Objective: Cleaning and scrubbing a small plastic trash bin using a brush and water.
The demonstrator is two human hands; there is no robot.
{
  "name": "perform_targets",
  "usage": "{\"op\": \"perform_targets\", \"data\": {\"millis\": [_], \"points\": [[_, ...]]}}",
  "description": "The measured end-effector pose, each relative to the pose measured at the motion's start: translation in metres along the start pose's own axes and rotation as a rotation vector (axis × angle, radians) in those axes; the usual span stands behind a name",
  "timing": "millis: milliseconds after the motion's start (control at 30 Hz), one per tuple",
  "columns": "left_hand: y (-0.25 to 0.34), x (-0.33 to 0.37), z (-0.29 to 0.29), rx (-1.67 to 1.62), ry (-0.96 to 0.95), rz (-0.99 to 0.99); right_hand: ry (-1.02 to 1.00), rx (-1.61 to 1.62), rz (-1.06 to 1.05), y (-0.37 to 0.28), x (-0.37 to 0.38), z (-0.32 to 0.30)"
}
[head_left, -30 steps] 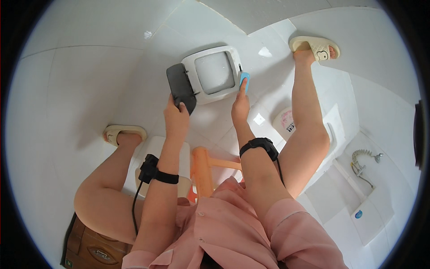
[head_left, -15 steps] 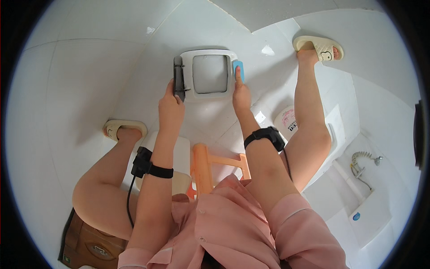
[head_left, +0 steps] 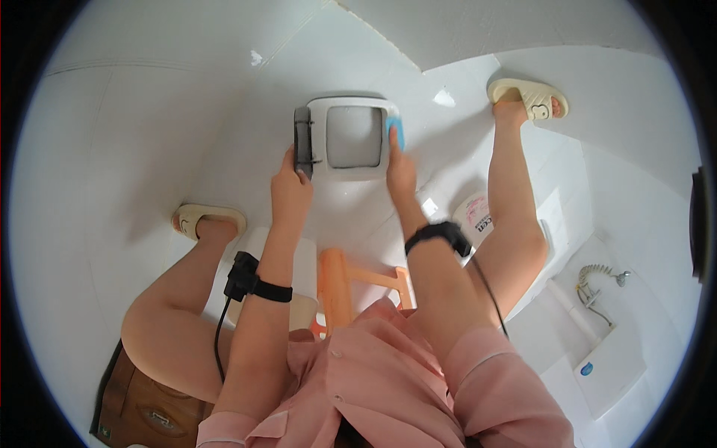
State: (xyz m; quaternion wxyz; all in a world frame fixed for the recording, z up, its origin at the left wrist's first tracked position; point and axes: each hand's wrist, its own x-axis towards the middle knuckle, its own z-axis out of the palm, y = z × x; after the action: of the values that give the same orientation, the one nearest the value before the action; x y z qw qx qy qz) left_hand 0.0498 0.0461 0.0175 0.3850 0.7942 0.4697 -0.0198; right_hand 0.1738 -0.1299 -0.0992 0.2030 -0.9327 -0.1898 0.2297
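Note:
A white, round-cornered square frame [head_left: 355,173] with a grey middle lies on the pale floor in front of me. Along its left side a narrow dark-grey flap [head_left: 302,138] stands up, seen almost edge-on and joined to the frame by small hinges. My left hand [head_left: 291,193] is closed round the flap's near end. At the frame's right side my right hand [head_left: 401,173], slightly blurred, presses a flat light-blue scrubber [head_left: 398,133] to the outer edge, the forefinger stretched along it. Whether the scrubber is a sponge or a brush I cannot tell.
Between my legs are an orange plastic stool [head_left: 336,280] and a pale seat-like object [head_left: 299,261]. By my right knee sits a white round container [head_left: 474,213] with pink print. A coiled hose [head_left: 596,270] hangs at right; a brown wooden cabinet [head_left: 142,399] is lower left.
The whole view has shifted, so the frame appears a little lower. My right hand and the scrubber have moved slightly along the frame's right edge. The left hand keeps its hold on the flap.

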Motion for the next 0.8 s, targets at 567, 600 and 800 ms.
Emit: {"op": "perform_targets", "data": {"millis": [567, 600, 800], "points": [[0.001, -0.004, -0.008, 0.011, -0.013, -0.025, -0.101, 0.034, 0.041, 0.005, -0.071, 0.016], [0.004, -0.004, -0.007, 0.007, -0.021, -0.024, -0.053, 0.045, 0.038, 0.008, -0.066, 0.015], [0.019, -0.004, -0.007, -0.032, -0.077, -0.083, -0.063, -0.071, 0.069, -0.043, 0.055, -0.022]]}}
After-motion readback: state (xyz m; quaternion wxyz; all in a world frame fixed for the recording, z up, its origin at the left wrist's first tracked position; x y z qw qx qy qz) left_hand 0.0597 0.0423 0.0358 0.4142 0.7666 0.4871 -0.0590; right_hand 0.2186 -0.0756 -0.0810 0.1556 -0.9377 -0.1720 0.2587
